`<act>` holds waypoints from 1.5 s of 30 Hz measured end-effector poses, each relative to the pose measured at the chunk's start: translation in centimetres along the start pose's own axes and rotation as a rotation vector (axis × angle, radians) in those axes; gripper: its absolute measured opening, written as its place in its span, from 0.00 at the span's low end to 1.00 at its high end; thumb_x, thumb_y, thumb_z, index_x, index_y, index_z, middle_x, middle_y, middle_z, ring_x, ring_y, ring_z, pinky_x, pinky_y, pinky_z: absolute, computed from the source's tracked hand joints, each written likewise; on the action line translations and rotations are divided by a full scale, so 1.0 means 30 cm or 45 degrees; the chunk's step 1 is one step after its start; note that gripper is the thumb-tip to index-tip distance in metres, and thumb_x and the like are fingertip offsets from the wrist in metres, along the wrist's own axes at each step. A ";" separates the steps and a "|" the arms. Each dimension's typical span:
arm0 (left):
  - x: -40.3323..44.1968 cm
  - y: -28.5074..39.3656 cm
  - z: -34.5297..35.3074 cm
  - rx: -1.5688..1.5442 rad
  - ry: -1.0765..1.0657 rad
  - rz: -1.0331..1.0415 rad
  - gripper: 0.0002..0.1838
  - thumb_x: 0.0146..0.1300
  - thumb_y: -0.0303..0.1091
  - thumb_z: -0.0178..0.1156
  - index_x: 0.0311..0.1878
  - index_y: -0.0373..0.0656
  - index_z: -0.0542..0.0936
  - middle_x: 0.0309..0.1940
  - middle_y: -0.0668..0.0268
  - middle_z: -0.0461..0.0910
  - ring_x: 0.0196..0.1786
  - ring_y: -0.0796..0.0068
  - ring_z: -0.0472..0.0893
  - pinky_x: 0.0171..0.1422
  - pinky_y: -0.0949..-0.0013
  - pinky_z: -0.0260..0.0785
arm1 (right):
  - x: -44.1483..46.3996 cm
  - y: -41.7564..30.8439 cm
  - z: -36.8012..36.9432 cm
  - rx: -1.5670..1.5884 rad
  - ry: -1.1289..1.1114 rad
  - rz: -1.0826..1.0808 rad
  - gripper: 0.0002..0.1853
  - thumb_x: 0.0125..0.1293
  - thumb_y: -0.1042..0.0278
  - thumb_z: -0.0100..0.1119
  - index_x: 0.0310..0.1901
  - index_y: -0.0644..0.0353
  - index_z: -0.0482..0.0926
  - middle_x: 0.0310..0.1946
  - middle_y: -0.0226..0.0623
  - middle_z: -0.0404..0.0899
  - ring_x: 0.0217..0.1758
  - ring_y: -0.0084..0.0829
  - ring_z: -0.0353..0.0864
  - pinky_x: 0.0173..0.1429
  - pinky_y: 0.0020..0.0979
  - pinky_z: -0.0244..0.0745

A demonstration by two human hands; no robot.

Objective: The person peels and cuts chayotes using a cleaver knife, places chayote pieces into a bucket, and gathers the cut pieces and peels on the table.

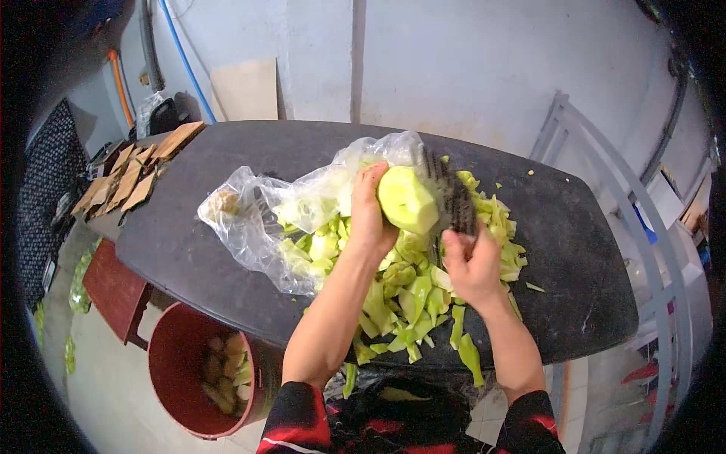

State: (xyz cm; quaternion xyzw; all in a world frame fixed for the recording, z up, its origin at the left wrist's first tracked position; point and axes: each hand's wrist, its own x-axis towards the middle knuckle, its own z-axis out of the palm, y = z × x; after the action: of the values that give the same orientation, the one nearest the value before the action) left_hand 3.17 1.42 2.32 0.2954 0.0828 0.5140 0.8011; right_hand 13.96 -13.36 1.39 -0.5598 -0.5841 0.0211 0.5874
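Observation:
My left hand (370, 212) is wrapped round a pale green peeled fruit or vegetable (408, 200), held up over the middle of the dark table. Just right of it, my right hand (474, 261) grips a dark, broad blade (454, 193), smeared by motion, its far end pointing away from me. Beneath both hands spreads a pile of green peelings (412, 299), some hanging over the near edge. A clear plastic bag (257, 227) lies beside and behind the pile, with a brownish lump in its left end.
The dark table (197, 250) has cardboard pieces (136, 178) at its far left. Below stands a red bin (170, 378) with roundish pieces inside, near a dark red stool (113, 291). A grey metal frame (628, 166) leans at the right.

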 end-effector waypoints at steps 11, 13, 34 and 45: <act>-0.030 0.053 -0.002 0.137 -0.402 -0.191 0.30 0.51 0.28 0.75 0.58 0.29 0.78 0.48 0.54 0.84 0.46 0.66 0.85 0.54 0.62 0.80 | 0.044 -0.014 -0.093 0.727 -0.119 0.409 0.20 0.77 0.57 0.49 0.28 0.60 0.64 0.13 0.29 0.64 0.11 0.22 0.66 0.16 0.27 0.63; -0.036 0.047 0.002 0.148 -0.400 -0.195 0.30 0.50 0.27 0.75 0.57 0.29 0.78 0.47 0.54 0.84 0.46 0.66 0.85 0.54 0.63 0.80 | 0.044 -0.015 -0.086 0.741 -0.059 0.408 0.29 0.78 0.53 0.47 0.18 0.61 0.64 0.10 0.30 0.63 0.10 0.23 0.65 0.15 0.28 0.64; -0.052 0.094 0.009 0.452 -0.522 -0.026 0.31 0.42 0.22 0.77 0.54 0.27 0.79 0.45 0.53 0.84 0.45 0.65 0.85 0.54 0.62 0.80 | 0.040 0.003 -0.141 0.682 -0.477 0.401 0.28 0.77 0.50 0.47 0.21 0.61 0.64 0.12 0.32 0.65 0.12 0.22 0.66 0.17 0.27 0.61; -0.066 0.090 0.010 0.457 -0.502 -0.035 0.33 0.43 0.25 0.79 0.55 0.27 0.79 0.47 0.53 0.84 0.46 0.66 0.84 0.54 0.62 0.80 | 0.028 0.002 -0.119 0.743 -0.433 0.409 0.32 0.73 0.41 0.48 0.21 0.63 0.64 0.13 0.32 0.65 0.12 0.23 0.66 0.17 0.26 0.60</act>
State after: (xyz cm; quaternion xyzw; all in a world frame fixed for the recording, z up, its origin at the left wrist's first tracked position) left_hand 0.29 0.37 3.73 0.5258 0.0190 0.4128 0.7435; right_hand 16.80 -15.02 3.02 -0.4420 -0.5474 0.3711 0.6060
